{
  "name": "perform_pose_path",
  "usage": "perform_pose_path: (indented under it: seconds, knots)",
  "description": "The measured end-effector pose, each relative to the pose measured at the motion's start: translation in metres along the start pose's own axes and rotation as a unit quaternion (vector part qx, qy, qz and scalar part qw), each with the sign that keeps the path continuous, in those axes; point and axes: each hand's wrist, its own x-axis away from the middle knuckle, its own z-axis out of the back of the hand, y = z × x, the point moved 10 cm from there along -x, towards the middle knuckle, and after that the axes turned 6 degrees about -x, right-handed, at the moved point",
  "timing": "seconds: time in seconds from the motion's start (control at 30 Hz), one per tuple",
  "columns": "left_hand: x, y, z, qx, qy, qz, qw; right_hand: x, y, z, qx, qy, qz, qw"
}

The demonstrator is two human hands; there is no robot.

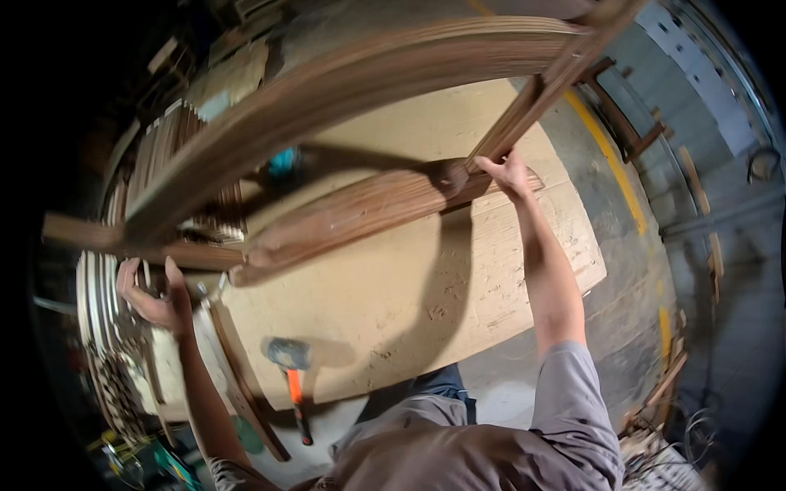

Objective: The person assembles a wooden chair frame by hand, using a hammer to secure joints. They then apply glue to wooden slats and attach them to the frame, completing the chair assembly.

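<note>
A brown wooden frame (352,217) is tilted over the work table (377,311), with a long curved rail (344,78) on its far side and a broad, rounded rail nearer me. My right hand (509,173) is closed around the frame's right post, near the end of the broad rail. At the left post, my left hand (155,299) has its thumb and fingers apart, fingertips at the post's near edge; whether they bear on it is hard to see. A mallet (288,353) with a dark head and orange-and-black handle lies close to my body.
Stacked wooden slats (98,303) stand at the left. A slim wooden piece (237,385) lies beside the mallet, overhanging the near edge. A teal object (282,162) sits beneath the frame. Wood shavings dot the tabletop. Another wooden frame (622,114) leans against the right wall.
</note>
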Motion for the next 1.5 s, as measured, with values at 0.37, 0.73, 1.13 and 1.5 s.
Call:
perform_pose_path:
  seconds: [0.37, 0.73, 1.13, 1.5]
  knots:
    - [-0.139, 0.127, -0.170, 0.016, -0.461, -0.015, 0.887, 0.015, -0.018, 0.005, 0.126, 0.012, -0.031, 0.991]
    - [-0.128, 0.104, -0.183, -0.025, -0.483, -0.009, 0.875, -0.010, -0.412, -0.009, 0.313, 0.060, 0.414, 0.853]
    - [-0.124, 0.110, -0.177, 0.002, -0.510, 0.004, 0.860, -0.079, -0.353, -0.177, 0.655, -0.224, 0.097, 0.715]
    - [-0.096, -0.009, -0.116, 0.027, -0.584, 0.103, 0.805, 0.059, -0.352, -0.245, 0.403, -0.070, 0.538, 0.737]
